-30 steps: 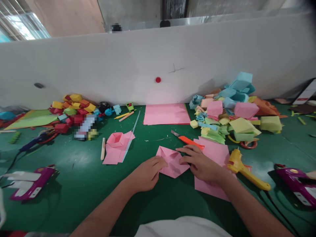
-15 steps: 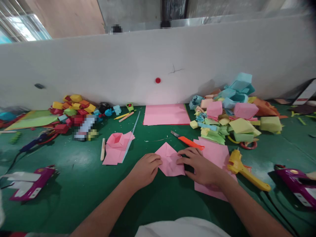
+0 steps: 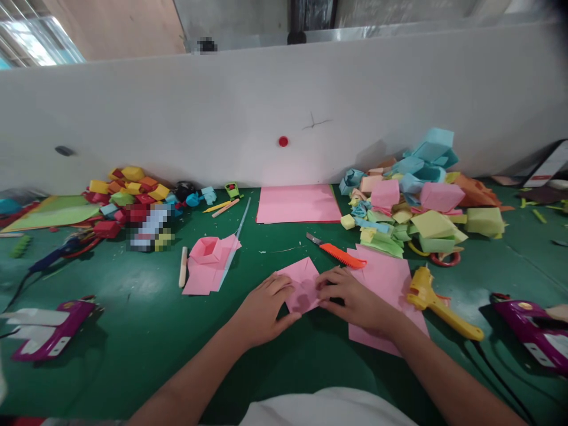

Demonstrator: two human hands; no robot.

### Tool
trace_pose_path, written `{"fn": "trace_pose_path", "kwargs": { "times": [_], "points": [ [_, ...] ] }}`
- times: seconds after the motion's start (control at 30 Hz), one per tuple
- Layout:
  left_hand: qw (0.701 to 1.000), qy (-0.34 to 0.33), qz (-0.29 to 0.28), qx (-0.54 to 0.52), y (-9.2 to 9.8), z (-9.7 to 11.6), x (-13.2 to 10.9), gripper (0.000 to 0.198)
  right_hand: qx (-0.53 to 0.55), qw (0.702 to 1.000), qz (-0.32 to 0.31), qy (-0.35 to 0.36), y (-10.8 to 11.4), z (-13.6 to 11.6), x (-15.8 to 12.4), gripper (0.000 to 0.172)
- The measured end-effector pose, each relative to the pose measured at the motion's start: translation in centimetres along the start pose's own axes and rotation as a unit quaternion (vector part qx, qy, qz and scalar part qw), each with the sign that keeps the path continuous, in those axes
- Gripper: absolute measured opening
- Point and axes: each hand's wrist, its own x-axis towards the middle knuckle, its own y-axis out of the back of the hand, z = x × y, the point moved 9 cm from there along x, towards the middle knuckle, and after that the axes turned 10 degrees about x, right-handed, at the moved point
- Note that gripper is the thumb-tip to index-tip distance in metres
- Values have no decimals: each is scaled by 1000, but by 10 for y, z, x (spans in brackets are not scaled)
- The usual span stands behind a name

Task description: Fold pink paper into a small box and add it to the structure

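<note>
A small folded pink paper (image 3: pixel 303 285) lies on the green table in front of me, with crease lines running to its top edge. My left hand (image 3: pixel 268 305) grips its left side, fingers on top and thumb at the lower edge. At the right edge, the curled fingers of my right hand (image 3: pixel 344 296) pinch the paper. Just beyond it rests an orange utility knife (image 3: pixel 341 254) with its blade out. Under my right wrist lies a larger pink sheet (image 3: pixel 386 284). To the left is a pink folded paper box (image 3: pixel 208 251) on pink paper beside a clear ruler (image 3: pixel 235 245).
A yellow glue gun (image 3: pixel 437 302) with a cord lies right of my right forearm. Pink sheets (image 3: pixel 298 204) are stacked by the white partition. Coloured paper boxes (image 3: pixel 421 189) are heaped at right, more (image 3: pixel 128 192) at left. Purple devices (image 3: pixel 62 328) stand at both sides.
The pink paper has been turned and its right corner and lower part folded in, so it looks smaller. My left thumb has moved right along its lower edge.
</note>
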Motion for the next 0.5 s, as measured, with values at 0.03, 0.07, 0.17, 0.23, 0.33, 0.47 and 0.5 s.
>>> {"fn": "trace_pose_path", "kwargs": {
  "times": [0.03,0.07,0.17,0.23,0.33,0.47,0.5],
  "points": [
    [1000,-1,5,0,0,0,0,44,3,1000,16,-6,0,1,2,18],
    [1000,-2,12,2,0,1,0,43,1,999,31,-13,0,3,4,18],
    [999,2,30,16,-1,1,1,33,-23,996,69,-43,-2,9,8,18],
    [999,12,41,24,-3,0,1,26,-43,993,90,-65,-3,11,11,18],
    [998,24,56,24,-3,-1,1,23,-72,986,115,-96,-4,13,13,23],
    [997,16,75,16,-4,0,2,20,-96,979,137,-121,-5,17,15,23],
    [997,13,81,16,-4,0,2,19,-97,978,140,-124,-5,19,16,21]
  ]
}}
